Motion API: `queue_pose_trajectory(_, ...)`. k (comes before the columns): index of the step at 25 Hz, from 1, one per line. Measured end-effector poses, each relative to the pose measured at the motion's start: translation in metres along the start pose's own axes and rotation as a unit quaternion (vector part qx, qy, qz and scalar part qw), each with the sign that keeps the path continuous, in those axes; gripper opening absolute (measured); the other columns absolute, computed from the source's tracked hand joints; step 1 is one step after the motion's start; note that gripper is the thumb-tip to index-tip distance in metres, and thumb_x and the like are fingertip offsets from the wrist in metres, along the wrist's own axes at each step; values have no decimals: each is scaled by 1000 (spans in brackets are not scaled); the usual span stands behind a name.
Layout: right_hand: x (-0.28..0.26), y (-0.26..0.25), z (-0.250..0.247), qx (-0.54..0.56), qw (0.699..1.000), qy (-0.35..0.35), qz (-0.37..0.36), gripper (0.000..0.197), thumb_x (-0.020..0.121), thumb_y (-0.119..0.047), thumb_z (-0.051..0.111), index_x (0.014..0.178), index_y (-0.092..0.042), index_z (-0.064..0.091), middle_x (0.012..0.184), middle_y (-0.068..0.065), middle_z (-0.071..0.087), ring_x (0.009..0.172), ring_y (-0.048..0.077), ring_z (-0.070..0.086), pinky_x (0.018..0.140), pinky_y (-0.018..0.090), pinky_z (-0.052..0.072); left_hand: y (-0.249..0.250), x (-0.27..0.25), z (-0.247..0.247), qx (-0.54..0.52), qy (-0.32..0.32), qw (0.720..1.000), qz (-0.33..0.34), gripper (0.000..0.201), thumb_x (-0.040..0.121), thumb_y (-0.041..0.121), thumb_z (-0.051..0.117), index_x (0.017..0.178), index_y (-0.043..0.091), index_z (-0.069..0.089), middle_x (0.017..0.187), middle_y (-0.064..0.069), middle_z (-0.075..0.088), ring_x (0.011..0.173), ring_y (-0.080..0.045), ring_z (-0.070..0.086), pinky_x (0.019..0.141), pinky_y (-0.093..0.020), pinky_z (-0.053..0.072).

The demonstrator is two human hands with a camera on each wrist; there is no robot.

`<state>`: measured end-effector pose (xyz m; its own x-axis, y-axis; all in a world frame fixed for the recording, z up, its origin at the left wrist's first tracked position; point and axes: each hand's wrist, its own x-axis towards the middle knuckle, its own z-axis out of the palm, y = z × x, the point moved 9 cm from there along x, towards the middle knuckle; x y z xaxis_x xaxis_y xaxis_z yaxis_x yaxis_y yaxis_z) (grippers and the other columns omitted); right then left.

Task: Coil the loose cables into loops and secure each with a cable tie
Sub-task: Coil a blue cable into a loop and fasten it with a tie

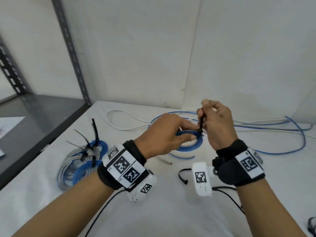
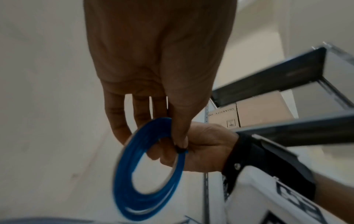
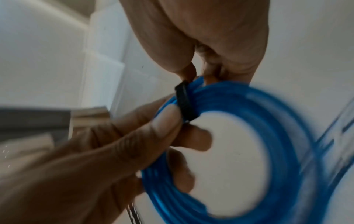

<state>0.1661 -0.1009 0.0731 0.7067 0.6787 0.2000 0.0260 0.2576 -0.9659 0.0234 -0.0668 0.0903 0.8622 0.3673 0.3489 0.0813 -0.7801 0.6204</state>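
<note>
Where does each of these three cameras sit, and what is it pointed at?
Head: worn on the head, looking down at the table; both forearms, left hand and right hand show.
Left wrist: looks along the left hand at the blue cable coil.
Right wrist: looks along the right hand at the black cable tie.
All share coil and tie.

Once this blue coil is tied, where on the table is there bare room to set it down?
Bare white tabletop lies near the front edge, between the forearms. Left is crowded with tied blue and grey coils. Loose blue and white cables sprawl behind and right of the hands. A spare black cable tie lies by the right wrist.
</note>
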Motion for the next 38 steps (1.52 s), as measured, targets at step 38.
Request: queue_pose_trajectory(38,13,81,140,-589,759,-276,18,24,84,-33,80,87,-11,70,96,12,76,92,30,72,81,33,57,-101,-106,-28,313,-205,876,-303,47,102,54,49,109,8,56,123,-9,61,118,-30,58,85,-33,43)
